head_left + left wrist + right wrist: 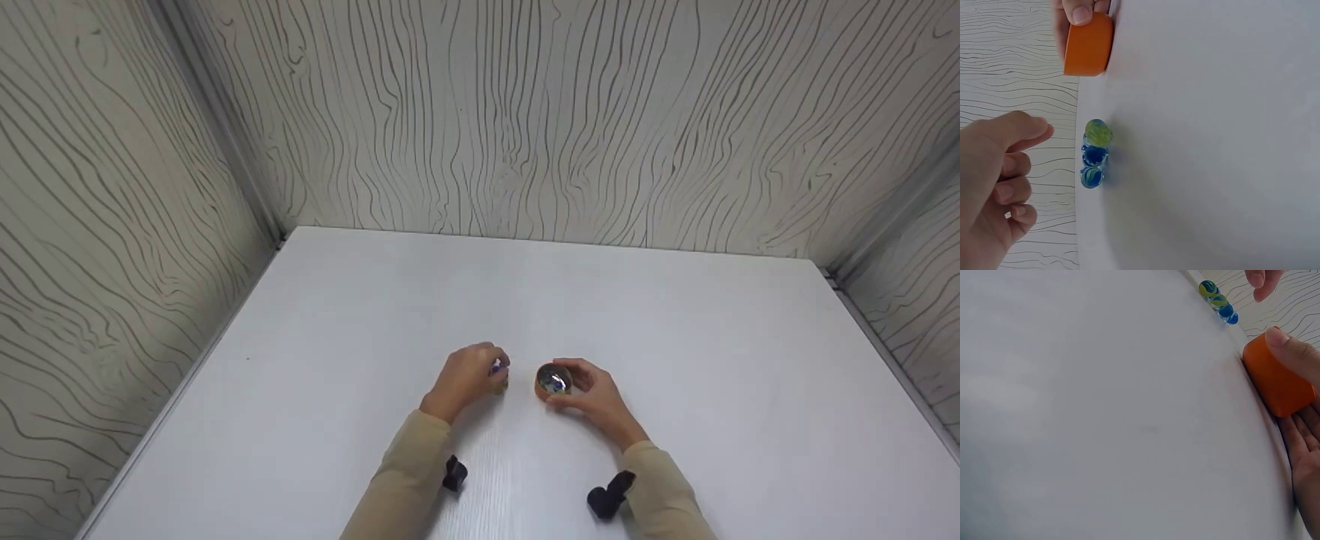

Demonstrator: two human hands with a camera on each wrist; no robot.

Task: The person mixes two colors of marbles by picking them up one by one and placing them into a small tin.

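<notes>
Near the lower centre of the head view, an orange bowl [1089,45] is held upright on the white table [675,322] by the right hand [598,394], the thumb being laid along one side and the fingers curved round the other. A shiny interior is shown from above, with a blue patch in it too small to be made out. Just to the left of the bowl in the same view, swirled glass marbles [1095,154], blue and yellow-green, are partly covered by the left hand [466,375]. In the left wrist view the marbles are seen clustered together on the table, left of centre and below the bowl, with a gap left between them and the bowl. The left hand is seen there at the left edge, its thumb and forefinger reached forward close together and the other fingers loosely bent; nothing is seen in its grasp. Beige sleeves [409,461] are worn on both arms, and the table is backed by a wood-grain panel [495,112] across the top of the head view.
</notes>
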